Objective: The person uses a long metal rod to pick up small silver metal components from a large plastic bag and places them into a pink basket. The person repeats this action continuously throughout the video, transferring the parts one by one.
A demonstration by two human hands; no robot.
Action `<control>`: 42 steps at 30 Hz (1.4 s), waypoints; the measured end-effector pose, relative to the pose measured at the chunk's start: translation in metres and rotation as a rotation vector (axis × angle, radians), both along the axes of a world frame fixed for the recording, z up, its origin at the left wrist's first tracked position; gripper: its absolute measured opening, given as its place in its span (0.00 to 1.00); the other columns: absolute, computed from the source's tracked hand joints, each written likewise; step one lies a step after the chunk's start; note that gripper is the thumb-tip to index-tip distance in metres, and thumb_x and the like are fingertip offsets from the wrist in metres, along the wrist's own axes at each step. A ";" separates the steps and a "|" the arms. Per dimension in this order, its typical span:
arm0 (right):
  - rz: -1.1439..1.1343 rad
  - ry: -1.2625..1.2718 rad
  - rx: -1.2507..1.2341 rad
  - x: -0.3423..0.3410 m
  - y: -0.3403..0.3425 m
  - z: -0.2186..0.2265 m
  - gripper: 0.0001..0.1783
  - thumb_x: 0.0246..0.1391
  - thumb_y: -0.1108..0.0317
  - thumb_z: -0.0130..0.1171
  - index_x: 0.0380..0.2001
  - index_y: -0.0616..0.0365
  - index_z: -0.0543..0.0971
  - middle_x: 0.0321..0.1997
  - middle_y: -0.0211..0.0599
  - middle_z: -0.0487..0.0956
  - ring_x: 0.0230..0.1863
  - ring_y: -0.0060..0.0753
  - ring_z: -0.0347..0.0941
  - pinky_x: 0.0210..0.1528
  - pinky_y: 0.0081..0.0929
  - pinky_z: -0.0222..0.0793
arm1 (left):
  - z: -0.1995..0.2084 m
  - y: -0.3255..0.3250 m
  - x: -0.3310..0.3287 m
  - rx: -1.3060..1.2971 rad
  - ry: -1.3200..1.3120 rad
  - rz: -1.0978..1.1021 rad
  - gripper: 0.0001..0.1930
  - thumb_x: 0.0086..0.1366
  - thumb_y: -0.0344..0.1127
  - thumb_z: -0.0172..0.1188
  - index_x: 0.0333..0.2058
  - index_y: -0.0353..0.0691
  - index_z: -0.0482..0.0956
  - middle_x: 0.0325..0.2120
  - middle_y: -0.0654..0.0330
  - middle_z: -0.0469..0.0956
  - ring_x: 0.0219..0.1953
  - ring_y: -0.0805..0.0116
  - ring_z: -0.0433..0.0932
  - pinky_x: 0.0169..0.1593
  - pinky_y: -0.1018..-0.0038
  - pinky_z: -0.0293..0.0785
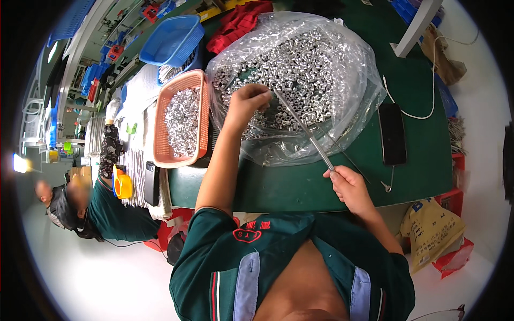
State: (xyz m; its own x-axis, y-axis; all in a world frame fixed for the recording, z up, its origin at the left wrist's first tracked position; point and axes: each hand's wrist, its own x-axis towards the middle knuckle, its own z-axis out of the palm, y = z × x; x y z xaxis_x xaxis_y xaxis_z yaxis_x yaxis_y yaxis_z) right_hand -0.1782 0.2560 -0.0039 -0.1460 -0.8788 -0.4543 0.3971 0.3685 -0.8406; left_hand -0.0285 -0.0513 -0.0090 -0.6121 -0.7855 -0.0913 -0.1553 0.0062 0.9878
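My right hand (348, 187) grips the lower end of a thin metal rod (302, 124), which slants up and left over a big clear plastic bag (356, 115). Along the rod's lower part the silver looks thicker, as if small sleeves sit on it. Close to the rod's upper tip, my left hand (251, 104) is closed with fingertips pinched together; whatever they hold is too small to make out. Beneath both lies a wide spread of small silver metal sleeves (305, 67) on the opened bag. A second thin rod (350, 159) rests at the bag's near right edge.
A pink basket (204, 115) of small silver pieces stands left of the bag, with blue baskets (174, 40) behind it. Red cloth (238, 25) lies at the back. On the green table's right are a black phone (392, 134) and white cable (432, 88). Another person works at left.
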 end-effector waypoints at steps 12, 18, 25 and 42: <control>0.097 0.199 -0.035 0.005 -0.001 -0.006 0.11 0.62 0.66 0.51 0.37 0.62 0.78 0.20 0.19 0.62 0.22 0.12 0.55 0.25 0.16 0.54 | 0.011 0.019 0.035 0.572 0.540 -0.105 0.06 0.60 0.26 0.59 0.36 0.32 0.79 0.24 0.57 0.78 0.25 0.71 0.75 0.29 0.76 0.69; 0.112 0.316 -0.064 0.007 0.000 -0.008 0.11 0.62 0.66 0.52 0.38 0.63 0.79 0.19 0.21 0.64 0.23 0.12 0.57 0.26 0.16 0.55 | 0.035 0.021 0.047 0.195 0.218 -0.120 0.06 0.55 0.25 0.64 0.33 0.32 0.80 0.23 0.59 0.78 0.23 0.74 0.74 0.28 0.78 0.71; 0.091 0.380 -0.099 0.012 0.003 -0.007 0.11 0.62 0.66 0.53 0.39 0.64 0.79 0.20 0.21 0.65 0.24 0.12 0.58 0.25 0.16 0.56 | 0.024 0.061 0.031 0.331 0.061 -0.352 0.12 0.50 0.31 0.71 0.32 0.34 0.79 0.22 0.62 0.78 0.24 0.76 0.75 0.28 0.79 0.70; -0.029 0.033 -0.041 0.004 0.002 -0.002 0.10 0.64 0.67 0.50 0.40 0.61 0.77 0.19 0.17 0.60 0.20 0.10 0.54 0.20 0.12 0.50 | -0.002 0.014 -0.018 -0.876 -0.425 -0.271 0.11 0.53 0.29 0.62 0.37 0.39 0.80 0.32 0.52 0.78 0.35 0.52 0.78 0.41 0.65 0.74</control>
